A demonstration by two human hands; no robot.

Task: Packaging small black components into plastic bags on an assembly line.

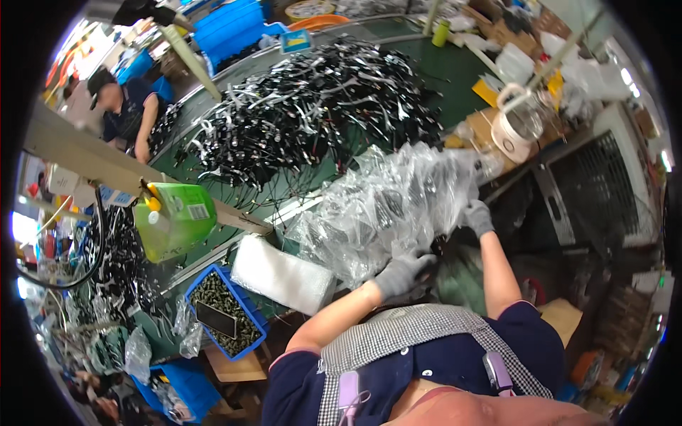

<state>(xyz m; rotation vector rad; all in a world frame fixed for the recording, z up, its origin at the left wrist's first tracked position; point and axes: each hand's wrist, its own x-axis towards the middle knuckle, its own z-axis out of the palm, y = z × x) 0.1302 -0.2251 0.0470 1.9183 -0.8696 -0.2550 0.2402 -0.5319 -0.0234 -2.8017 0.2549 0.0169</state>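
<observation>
A heap of clear plastic bags (387, 206) lies in front of me along the near edge of the green work surface, with dark contents showing through some of them. My left hand (401, 275), in a grey glove, rests at the heap's near edge with its fingers stretched out to the right. My right hand (478, 217), also gloved in grey, is at the heap's right end, its fingers bent against the plastic. Part of its grip is hidden. Left of the heap, a stack of white bubble-wrap sheets (283, 273) lies close to my left forearm.
Behind the bags spreads a large pile of black cables (305, 106). A blue bin (226, 312) of small dark parts, with a phone (216, 319) on top, stands at left. A green jug (174, 220) is by a post. At right are a white kettle (513, 131) and a fan frame (604, 184).
</observation>
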